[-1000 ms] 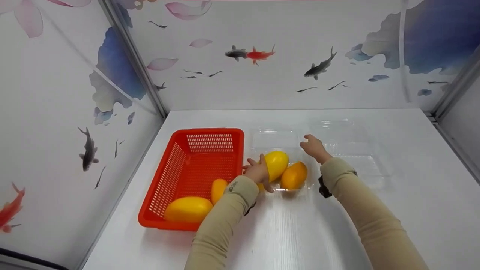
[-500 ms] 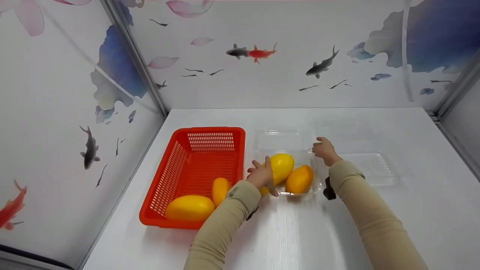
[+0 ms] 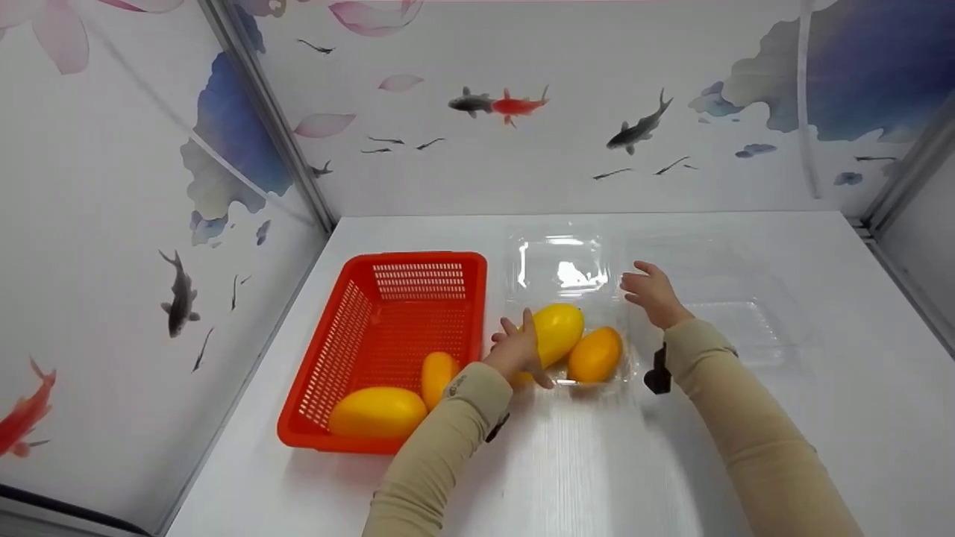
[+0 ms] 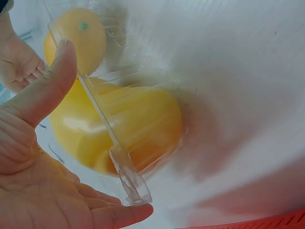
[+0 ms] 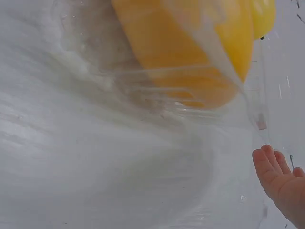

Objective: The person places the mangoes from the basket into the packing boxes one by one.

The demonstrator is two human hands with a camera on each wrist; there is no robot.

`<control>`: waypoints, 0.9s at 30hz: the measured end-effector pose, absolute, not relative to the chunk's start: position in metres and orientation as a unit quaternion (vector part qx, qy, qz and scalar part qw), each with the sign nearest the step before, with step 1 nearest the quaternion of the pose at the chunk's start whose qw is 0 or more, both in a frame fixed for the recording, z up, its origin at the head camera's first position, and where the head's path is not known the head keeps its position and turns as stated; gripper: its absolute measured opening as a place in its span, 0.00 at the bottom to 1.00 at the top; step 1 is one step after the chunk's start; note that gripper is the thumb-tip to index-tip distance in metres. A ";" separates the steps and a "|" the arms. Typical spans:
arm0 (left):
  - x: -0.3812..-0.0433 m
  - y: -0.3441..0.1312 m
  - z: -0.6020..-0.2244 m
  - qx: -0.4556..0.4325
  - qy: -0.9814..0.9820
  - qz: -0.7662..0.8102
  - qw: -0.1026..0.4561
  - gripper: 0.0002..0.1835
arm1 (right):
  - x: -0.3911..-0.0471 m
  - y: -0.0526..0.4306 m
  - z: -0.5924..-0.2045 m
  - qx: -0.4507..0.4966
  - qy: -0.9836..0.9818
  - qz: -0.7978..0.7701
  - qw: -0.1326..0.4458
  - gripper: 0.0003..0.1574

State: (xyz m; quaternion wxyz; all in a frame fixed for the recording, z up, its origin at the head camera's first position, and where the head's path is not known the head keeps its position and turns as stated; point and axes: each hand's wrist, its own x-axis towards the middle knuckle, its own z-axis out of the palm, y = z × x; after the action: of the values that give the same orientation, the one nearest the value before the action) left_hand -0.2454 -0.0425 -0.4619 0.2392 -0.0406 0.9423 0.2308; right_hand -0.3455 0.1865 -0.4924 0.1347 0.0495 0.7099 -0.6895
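Observation:
A clear plastic clamshell box (image 3: 556, 382) stands on the white table with its lid (image 3: 561, 265) folded back. Inside lie a yellow mango (image 3: 561, 333) and an orange-yellow mango (image 3: 595, 355); more yellow shows beside my left hand. My left hand (image 3: 516, 349) is at the box's near left, fingers spread. In the left wrist view its straight thumb and a fingertip touch the box's rim (image 4: 102, 112). My right hand (image 3: 655, 295) hovers off the box's right side, fingers loosely extended, holding nothing. In the right wrist view, those fingers (image 5: 270, 164) show near the box's edge.
A red plastic basket (image 3: 477, 298) stands left of the box. It holds a large yellow mango (image 3: 378, 412) and another mango (image 3: 439, 379), partly behind my left sleeve. A second clear box (image 3: 735, 321) lies at the right. Printed walls (image 3: 522, 171) bound the table.
The mango box and the clear box at right have shifted slightly to the right. My right hand has moved right too, its fingers spreading. A bright glare now shows on the folded-back lid.

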 end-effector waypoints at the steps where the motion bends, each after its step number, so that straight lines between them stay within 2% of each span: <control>1: -0.245 -0.043 -0.463 -0.040 0.943 0.231 0.237 0.67 | -0.345 0.187 -0.491 0.048 0.709 -0.691 0.132 0.40; 11: -0.239 -0.044 -0.466 -0.071 0.927 0.289 0.228 0.65 | -0.334 0.187 -0.469 0.070 0.710 -0.689 0.130 0.39; 19: -0.229 -0.044 -0.466 -0.079 0.936 0.277 0.204 0.64 | -0.314 0.189 -0.450 0.014 0.738 -0.669 0.081 0.36; 27: -0.182 -0.047 -0.448 -0.006 0.885 0.435 0.167 0.57 | -0.291 0.192 -0.436 -0.043 0.793 -0.606 0.054 0.32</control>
State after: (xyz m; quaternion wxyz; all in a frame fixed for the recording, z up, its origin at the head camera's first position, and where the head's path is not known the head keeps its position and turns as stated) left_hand -0.1816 -0.0467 -0.4479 0.1671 -0.0057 0.8847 0.4351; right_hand -0.2911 0.1925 -0.4356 0.0540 -0.0432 0.7928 -0.6056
